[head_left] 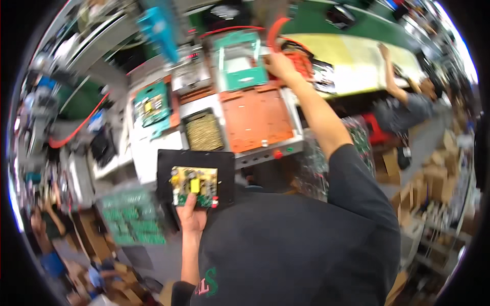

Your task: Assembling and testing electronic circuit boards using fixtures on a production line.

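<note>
Close to my body, my left hand (192, 217) grips a flat black panel (224, 176) from below. Its thumb lies over the lower edge of a circuit board (206, 178) with a yellow block part and green lower strip, resting on the panel. My other fingers are hidden beneath it. My right hand (279, 66) is stretched far forward, beside the right edge of a green frame (250, 79) with a rectangular opening. An orange curved strip (274, 36) rises just beyond that hand. Blur hides whether its fingers hold anything.
An orange-brown fixture plate (258, 120) lies before the green frame. To its left are a black bin of small brass-coloured pieces (203, 131) and a green fixture with a board (152, 106). Wrapped green boards (131, 217) stand lower left. A co-worker (408, 104) sits at right.
</note>
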The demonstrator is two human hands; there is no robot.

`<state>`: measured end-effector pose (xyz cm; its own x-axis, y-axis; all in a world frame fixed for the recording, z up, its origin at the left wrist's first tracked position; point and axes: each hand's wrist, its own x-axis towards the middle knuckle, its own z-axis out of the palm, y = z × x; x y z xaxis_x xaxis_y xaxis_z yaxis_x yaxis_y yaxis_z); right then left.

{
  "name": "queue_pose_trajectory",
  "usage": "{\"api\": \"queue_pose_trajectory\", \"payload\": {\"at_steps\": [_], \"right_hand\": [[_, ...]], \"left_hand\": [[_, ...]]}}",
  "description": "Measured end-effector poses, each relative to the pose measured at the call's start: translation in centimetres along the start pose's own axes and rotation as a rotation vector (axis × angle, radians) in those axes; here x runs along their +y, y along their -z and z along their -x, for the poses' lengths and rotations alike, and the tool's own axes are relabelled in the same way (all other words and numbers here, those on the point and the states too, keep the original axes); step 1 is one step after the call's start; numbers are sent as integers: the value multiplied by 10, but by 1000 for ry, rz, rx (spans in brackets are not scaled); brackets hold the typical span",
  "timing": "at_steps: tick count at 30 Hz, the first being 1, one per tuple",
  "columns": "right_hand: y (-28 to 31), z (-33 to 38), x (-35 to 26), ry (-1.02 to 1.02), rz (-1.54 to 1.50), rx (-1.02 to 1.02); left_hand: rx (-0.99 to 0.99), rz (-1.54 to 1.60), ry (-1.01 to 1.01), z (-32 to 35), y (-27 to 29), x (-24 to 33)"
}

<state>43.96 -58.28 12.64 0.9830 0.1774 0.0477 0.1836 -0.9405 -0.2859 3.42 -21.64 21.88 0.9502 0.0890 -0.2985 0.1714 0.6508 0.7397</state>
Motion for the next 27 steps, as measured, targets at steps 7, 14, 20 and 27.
{"api": "queue_pose_trajectory", "payload": {"at_steps": [7,14,20,27], "right_hand": [[-19,-4,48,113,-314,143],[47,18,31,-147,-996,301],[110,143,-58,-100,-1562,157],[99,218,-175,71,-1336,-150]], "left_hand": [[38,138,-69,1,-10,7],[40,108,-146,-7,-8,12],[10,99,-211,-23,-20,24],[9,31,-178,-32,-23,22]]}}
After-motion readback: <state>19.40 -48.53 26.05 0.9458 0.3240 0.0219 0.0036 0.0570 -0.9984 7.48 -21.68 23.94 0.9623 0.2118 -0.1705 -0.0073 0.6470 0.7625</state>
